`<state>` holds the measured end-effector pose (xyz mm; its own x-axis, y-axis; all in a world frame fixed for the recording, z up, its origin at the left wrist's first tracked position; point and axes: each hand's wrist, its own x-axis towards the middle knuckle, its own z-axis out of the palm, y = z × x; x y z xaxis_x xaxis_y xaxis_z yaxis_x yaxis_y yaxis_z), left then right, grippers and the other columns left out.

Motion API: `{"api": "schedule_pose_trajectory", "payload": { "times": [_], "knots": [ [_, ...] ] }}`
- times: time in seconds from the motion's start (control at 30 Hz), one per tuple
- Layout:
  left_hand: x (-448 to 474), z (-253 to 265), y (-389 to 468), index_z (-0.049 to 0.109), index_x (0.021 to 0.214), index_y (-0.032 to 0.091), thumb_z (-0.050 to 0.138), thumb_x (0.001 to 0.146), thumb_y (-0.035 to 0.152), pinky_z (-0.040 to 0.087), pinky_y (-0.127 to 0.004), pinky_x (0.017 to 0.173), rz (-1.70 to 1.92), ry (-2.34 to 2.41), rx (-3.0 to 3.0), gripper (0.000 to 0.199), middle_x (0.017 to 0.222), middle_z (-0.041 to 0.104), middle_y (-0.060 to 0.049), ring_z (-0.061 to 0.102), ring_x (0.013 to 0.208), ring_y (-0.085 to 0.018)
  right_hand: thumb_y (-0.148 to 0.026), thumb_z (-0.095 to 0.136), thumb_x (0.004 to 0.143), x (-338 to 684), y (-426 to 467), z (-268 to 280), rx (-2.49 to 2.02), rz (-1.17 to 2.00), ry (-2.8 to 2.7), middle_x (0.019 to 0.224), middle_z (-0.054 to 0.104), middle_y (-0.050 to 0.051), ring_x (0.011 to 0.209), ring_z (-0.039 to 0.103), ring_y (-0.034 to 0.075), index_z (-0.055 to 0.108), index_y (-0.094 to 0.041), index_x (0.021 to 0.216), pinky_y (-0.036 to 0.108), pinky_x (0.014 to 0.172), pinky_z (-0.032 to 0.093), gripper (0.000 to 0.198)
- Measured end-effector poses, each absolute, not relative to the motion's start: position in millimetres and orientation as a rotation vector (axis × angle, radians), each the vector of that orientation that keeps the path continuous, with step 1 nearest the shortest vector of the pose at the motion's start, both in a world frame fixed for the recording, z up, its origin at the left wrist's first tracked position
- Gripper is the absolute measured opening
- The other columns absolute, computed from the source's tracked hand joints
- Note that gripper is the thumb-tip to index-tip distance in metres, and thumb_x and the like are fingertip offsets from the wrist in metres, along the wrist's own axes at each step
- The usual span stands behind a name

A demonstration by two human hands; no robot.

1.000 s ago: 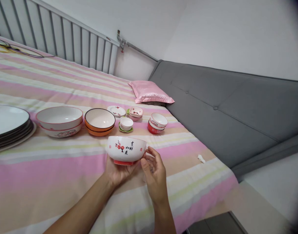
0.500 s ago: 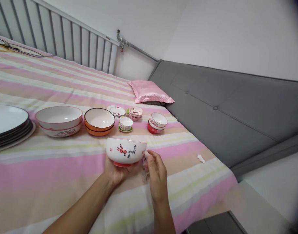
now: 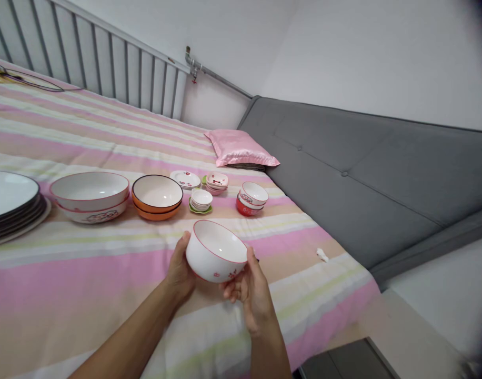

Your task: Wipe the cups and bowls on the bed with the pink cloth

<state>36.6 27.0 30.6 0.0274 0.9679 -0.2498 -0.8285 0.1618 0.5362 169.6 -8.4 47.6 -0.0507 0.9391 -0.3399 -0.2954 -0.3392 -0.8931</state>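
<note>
We have tipped and turned the white bowl [image 3: 216, 252]: half a second ago it was near level on our left hand [image 3: 181, 269], lettering towards us; now its inside shows and that lettering has gone from sight. Both hands' fingers are part-curled around opposite sides, the right hand [image 3: 252, 292] with its thumb by the rim, so both now steady it. Orange bowls [image 3: 156, 213] stand beyond our left fingers.
</note>
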Motion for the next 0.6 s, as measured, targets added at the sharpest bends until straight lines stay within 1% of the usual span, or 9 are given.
{"api": "schedule_pose_trajectory", "payload": {
  "times": [0.13, 0.27, 0.33, 0.47, 0.53, 0.6],
  "knots": [
    [35.9, 30.1, 23.6, 0.067, 0.096, 0.012, 0.061, 0.074, 0.048, 0.054, -0.041, 0.071, 1.349, 0.619, 0.339, 0.043, 0.081, 0.073, -0.012, 0.067, 0.088, -0.036, -0.057, 0.051, 0.074, 172.6, -8.9, 45.7, -1.178, 1.616, -0.764, 0.049, 0.063, 0.007, 0.037, 0.053, 0.01, 0.062, -0.01, 0.076, 0.014, 0.035, 0.031, 0.049],
    [34.3, 32.1, 22.6, 0.067, 0.098, 0.011, 0.057, 0.077, 0.054, 0.054, -0.041, 0.07, 1.304, 0.634, 0.366, 0.049, 0.08, 0.073, -0.014, 0.067, 0.086, -0.036, -0.047, 0.054, 0.071, 172.0, -8.4, 42.9, -1.109, 1.649, -0.733, 0.051, 0.064, 0.008, 0.038, 0.055, 0.011, 0.061, -0.011, 0.072, 0.016, 0.036, 0.035, 0.037],
    [34.5, 31.9, 23.2, 0.066, 0.102, 0.011, 0.054, 0.078, 0.058, 0.053, -0.04, 0.071, 1.317, 0.663, 0.384, 0.053, 0.082, 0.073, -0.013, 0.067, 0.087, -0.035, -0.045, 0.054, 0.071, 171.3, -7.3, 42.4, -1.105, 1.65, -0.719, 0.051, 0.065, 0.008, 0.04, 0.056, 0.012, 0.062, -0.01, 0.071, 0.016, 0.038, 0.037, 0.036],
    [33.8, 29.7, 27.2, 0.062, 0.112, 0.014, 0.047, 0.081, 0.064, 0.052, -0.036, 0.073, 1.338, 0.65, 0.503, 0.061, 0.094, 0.072, -0.011, 0.066, 0.091, -0.031, -0.045, 0.053, 0.071, 173.0, -5.1, 42.7, -1.139, 1.601, -0.696, 0.051, 0.065, 0.01, 0.041, 0.056, 0.011, 0.062, -0.009, 0.069, 0.017, 0.04, 0.039, 0.037],
    [31.7, 28.5, 31.3, 0.061, 0.112, 0.016, 0.043, 0.083, 0.063, 0.051, -0.031, 0.071, 1.351, 0.659, 0.55, 0.059, 0.097, 0.071, -0.01, 0.066, 0.089, -0.026, -0.045, 0.053, 0.072, 176.9, -3.5, 42.8, -1.145, 1.551, -0.685, 0.053, 0.065, 0.01, 0.042, 0.056, 0.011, 0.062, -0.01, 0.068, 0.018, 0.041, 0.04, 0.037],
    [28.7, 27.4, 36.2, 0.061, 0.107, 0.014, 0.041, 0.085, 0.06, 0.051, -0.029, 0.067, 1.35, 0.698, 0.556, 0.055, 0.095, 0.069, -0.011, 0.067, 0.082, -0.022, -0.046, 0.053, 0.073, 183.7, 0.3, 43.0, -1.137, 1.476, -0.71, 0.055, 0.065, 0.009, 0.044, 0.056, 0.013, 0.061, -0.012, 0.069, 0.02, 0.041, 0.041, 0.036]
  ]
}}
